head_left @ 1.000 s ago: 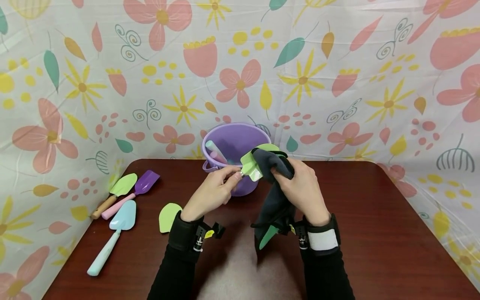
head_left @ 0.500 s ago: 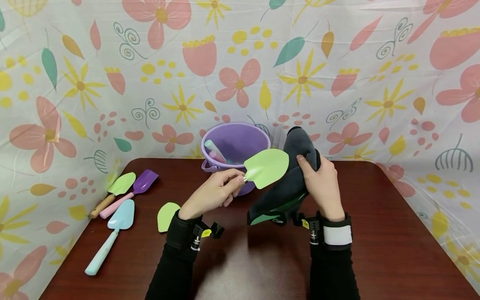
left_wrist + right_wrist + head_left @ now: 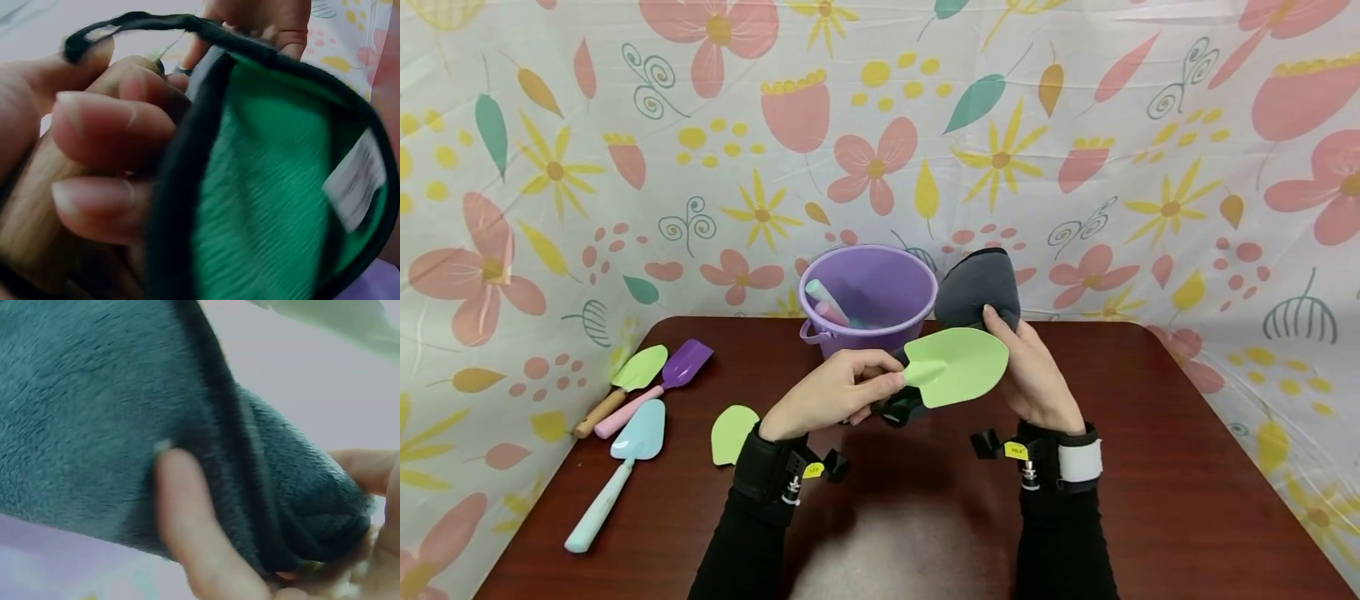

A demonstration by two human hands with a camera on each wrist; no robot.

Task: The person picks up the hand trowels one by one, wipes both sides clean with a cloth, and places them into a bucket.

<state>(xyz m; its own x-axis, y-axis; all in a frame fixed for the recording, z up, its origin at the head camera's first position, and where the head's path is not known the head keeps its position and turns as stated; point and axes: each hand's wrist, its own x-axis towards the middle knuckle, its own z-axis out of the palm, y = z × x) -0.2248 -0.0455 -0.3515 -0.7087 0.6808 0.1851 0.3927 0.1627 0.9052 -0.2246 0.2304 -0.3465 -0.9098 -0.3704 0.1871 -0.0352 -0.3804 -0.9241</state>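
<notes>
My left hand [image 3: 831, 392] grips a light green trowel [image 3: 958, 367], its blade pointing right. In the left wrist view its wooden handle [image 3: 37, 212] lies inside the curled fingers. Behind the blade is a dark grey fleecy cloth [image 3: 977, 287], which my right hand [image 3: 1037, 375] pinches with the thumb on top. The left wrist view shows the cloth's green lining [image 3: 269, 169], with black trim, a loop and a white tag. The right wrist view has the thumb pressing the grey pile [image 3: 94, 425]. Whether the left fingers also hold the cloth, I cannot tell.
A purple bucket [image 3: 861, 340] with several tool handles [image 3: 826, 298] inside stands at the back. On the left lie a light blue trowel [image 3: 638, 432], a purple shovel [image 3: 688, 363] and another green trowel [image 3: 642, 368]. A green blade-shaped piece [image 3: 732, 435] lies beside the left wrist.
The cloth has come away from around the green trowel's blade, baring it. My right hand has moved right and turned the cloth, whose lower part now passes behind the trowel.
</notes>
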